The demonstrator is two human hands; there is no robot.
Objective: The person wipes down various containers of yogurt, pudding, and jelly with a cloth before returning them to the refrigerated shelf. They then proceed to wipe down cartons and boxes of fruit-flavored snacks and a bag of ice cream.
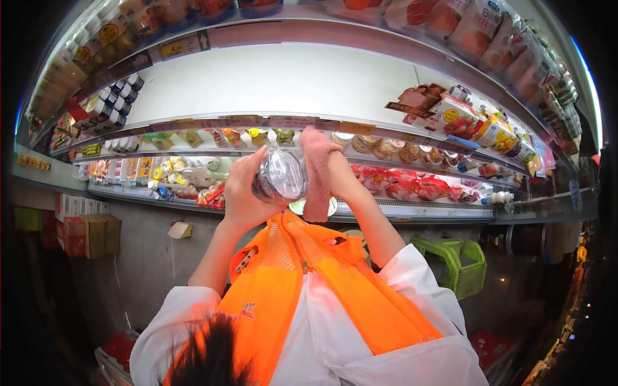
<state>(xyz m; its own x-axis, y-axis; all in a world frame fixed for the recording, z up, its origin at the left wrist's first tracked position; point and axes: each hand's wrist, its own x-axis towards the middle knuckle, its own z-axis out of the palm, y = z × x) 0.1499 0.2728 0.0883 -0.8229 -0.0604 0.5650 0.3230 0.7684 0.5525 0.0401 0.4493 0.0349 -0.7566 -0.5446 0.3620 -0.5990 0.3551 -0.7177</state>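
Note:
A clear plastic-wrapped container (282,174) with a dark, shiny round end is held in my left hand (244,188), whose fingers wrap round its left side. My right hand (338,172) grips a pink cloth (317,177), which hangs down along the container's right side. Both hands are in front of the lower shelves of a chilled display, above my orange vest. Part of a round, pale lid (313,206) shows below the container and the cloth. The fingers of my right hand are partly hidden by the cloth.
Shelf edges (257,122) curve across the view, with packaged goods above and below. Boxed goods (460,121) stand on the right of the middle shelf. A green basket (457,264) sits on the floor at right, cardboard boxes (93,236) at left.

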